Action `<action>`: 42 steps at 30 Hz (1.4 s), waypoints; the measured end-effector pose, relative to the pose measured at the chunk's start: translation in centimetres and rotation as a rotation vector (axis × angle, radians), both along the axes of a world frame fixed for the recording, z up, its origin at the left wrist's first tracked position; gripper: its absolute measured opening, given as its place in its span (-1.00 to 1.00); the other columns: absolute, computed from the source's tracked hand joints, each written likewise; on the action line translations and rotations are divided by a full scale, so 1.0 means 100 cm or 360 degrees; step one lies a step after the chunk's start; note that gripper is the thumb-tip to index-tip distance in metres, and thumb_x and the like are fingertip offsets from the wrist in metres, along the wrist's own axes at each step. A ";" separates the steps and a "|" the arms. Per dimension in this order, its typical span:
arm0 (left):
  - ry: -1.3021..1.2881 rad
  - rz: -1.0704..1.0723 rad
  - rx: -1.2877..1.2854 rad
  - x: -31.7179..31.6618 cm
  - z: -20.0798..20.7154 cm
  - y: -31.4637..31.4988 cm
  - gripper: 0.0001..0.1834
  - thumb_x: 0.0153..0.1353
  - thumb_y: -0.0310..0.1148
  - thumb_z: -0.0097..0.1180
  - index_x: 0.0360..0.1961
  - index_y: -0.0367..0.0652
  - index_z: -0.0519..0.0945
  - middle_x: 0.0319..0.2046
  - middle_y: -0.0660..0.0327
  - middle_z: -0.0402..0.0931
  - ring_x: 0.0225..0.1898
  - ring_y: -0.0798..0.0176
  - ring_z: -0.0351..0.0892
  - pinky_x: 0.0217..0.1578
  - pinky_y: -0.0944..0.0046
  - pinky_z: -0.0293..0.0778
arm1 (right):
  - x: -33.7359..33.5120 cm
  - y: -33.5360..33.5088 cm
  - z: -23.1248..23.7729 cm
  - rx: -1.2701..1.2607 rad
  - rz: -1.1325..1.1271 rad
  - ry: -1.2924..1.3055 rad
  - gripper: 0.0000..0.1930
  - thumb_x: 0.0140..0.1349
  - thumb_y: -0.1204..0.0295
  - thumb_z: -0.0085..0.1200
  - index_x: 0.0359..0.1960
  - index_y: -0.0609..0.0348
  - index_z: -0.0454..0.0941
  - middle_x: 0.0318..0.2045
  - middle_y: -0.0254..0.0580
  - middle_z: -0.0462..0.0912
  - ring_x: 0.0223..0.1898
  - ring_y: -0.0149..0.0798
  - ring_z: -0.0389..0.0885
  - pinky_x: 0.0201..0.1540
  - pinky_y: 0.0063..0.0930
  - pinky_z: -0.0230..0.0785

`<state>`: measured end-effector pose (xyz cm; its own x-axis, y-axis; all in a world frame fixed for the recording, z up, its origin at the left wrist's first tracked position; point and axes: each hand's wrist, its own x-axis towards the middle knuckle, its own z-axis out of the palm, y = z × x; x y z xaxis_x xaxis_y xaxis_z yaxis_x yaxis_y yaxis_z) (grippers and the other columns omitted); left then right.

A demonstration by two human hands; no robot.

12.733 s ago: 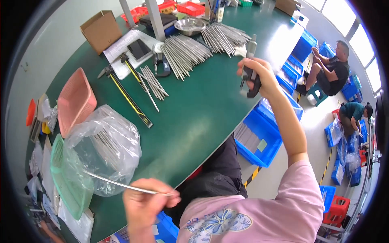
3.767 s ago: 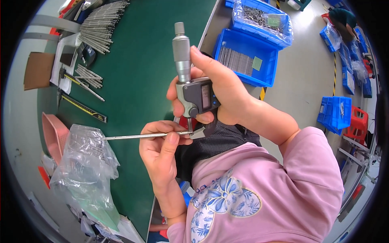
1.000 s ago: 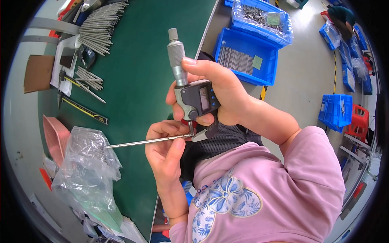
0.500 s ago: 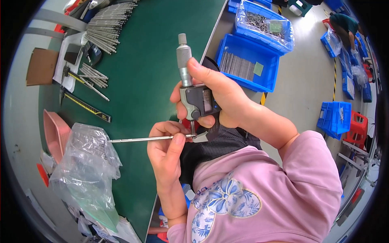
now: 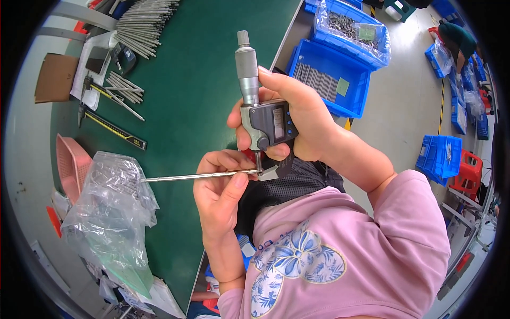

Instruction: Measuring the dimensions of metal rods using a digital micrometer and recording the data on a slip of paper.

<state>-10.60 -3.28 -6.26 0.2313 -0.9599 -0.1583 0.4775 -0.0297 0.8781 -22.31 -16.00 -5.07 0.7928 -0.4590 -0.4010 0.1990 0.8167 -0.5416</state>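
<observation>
My right hand (image 5: 305, 109) is wrapped round a digital micrometer (image 5: 247, 66), its thumb on the barrel and fingers about the grey frame. Below it, my left hand (image 5: 217, 194) pinches a thin metal rod (image 5: 183, 177) between thumb and fingers. The rod's right end is at the micrometer's measuring gap, between spindle and anvil; whether both faces touch it is too small to tell. From the pinch, the rod reaches left over the green table (image 5: 196, 69), its far end in front of a clear plastic bag (image 5: 114, 207).
Bundled rods (image 5: 143, 26), a few loose rods (image 5: 125, 87) and a caliper (image 5: 114, 127) lie on the table's left. A pink basket (image 5: 71, 165) stands by the bag. Blue bins (image 5: 358, 101) holding metal parts are beyond the table edge; another person (image 5: 459, 40) bends at far right.
Both hands, with the micrometer and rod, have risen slightly in the view and shifted a little right. The rod now tilts a bit more, its right end higher. Both grips stay the same.
</observation>
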 end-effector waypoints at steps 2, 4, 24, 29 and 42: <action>-0.0025 -0.0007 0.0002 0.000 0.002 0.000 -0.79 0.00 -0.53 0.05 -0.35 -0.29 0.30 -0.35 0.05 0.38 -0.36 0.31 0.40 -0.28 0.33 0.38 | 0.000 0.000 0.001 0.0036 -0.0004 0.0011 -0.37 0.12 -0.10 -0.35 -0.44 0.34 0.44 -0.63 0.02 0.50 -0.81 -0.40 0.31 -0.84 -0.68 0.05; -0.0019 -0.0015 0.0004 0.000 -0.001 -0.001 -0.79 0.00 -0.54 0.04 -0.35 -0.29 0.30 -0.35 0.05 0.38 -0.36 0.31 0.40 -0.28 0.33 0.38 | 0.000 0.000 0.000 0.0072 -0.0019 0.0029 -0.37 0.09 -0.12 -0.32 -0.45 0.34 0.45 -0.63 0.01 0.51 -0.82 -0.40 0.30 -0.84 -0.68 0.04; -0.0025 0.0061 0.0104 -0.004 -0.002 -0.003 -0.83 0.06 -0.50 0.03 -0.37 -0.30 0.32 -0.38 0.09 0.38 -0.38 0.34 0.40 -0.31 0.37 0.40 | -0.002 -0.001 -0.001 -0.0196 -0.0031 0.0085 -0.38 0.21 -0.07 -0.46 -0.44 0.30 0.43 -0.63 -0.03 0.51 -0.84 -0.40 0.28 -0.83 -0.65 0.07; 0.0079 -0.0005 0.0035 -0.003 -0.001 -0.002 -0.81 0.03 -0.54 0.05 -0.35 -0.28 0.30 -0.36 0.06 0.38 -0.37 0.30 0.41 -0.28 0.34 0.39 | -0.003 0.000 -0.001 0.0011 -0.0097 0.0016 -0.42 0.21 -0.03 -0.44 -0.45 0.29 0.43 -0.61 0.04 0.51 -0.79 -0.36 0.35 -0.85 -0.65 0.07; 0.0008 -0.0045 -0.0012 -0.002 -0.004 -0.001 -0.79 -0.01 -0.54 0.07 -0.37 -0.28 0.30 -0.35 0.06 0.36 -0.34 0.30 0.38 -0.25 0.32 0.37 | -0.003 0.002 0.001 -0.0118 -0.0041 0.0068 -0.41 0.08 -0.09 -0.27 -0.51 0.31 0.47 -0.66 -0.05 0.51 -0.86 -0.41 0.25 -0.84 -0.67 0.04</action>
